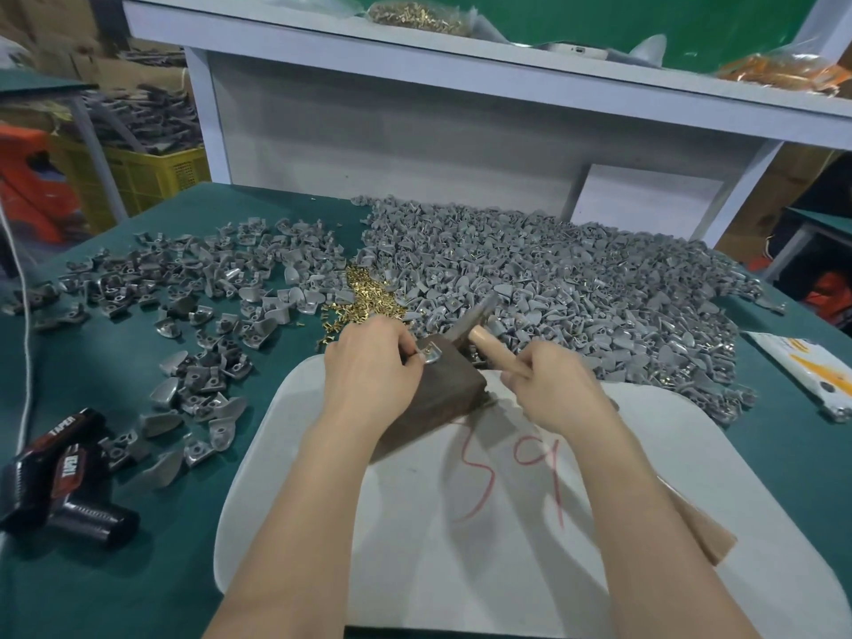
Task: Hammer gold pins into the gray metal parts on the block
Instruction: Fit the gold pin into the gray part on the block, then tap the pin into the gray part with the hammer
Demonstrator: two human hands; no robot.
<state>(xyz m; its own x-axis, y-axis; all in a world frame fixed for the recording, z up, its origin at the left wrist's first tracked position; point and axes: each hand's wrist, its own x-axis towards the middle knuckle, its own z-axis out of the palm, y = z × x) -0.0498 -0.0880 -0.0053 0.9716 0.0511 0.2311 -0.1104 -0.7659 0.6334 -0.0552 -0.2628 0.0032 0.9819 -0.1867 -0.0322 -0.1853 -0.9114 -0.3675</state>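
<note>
At the far left of the dark green counter lie a few glossy black tubes printed with the word TAPER, well apart from the work. Beside them spreads a thin scatter of bare gray metal parts, shiny, curved and shell-like, each with a hole, probably the stock waiting for pins. Next comes a loose heap of small gold pins, bright and brassy, lying just beyond the left hand so that it can reach them easily. That hand's fingers are curled and pinch a single gray metal part against the top of a dark brown wooden block. A glint of gold at the part suggests a pin is seated there, held steady for the blow. The block rests on a smooth white board marked with red scrawl. Just right of the part hangs a hammer with a dull steel head and pale wooden handle. The right hand has its fingers wrapped firmly round the handle. Farther right rises a broad mound of matte gray parts, many showing gold pins, likely the finished pile.
</note>
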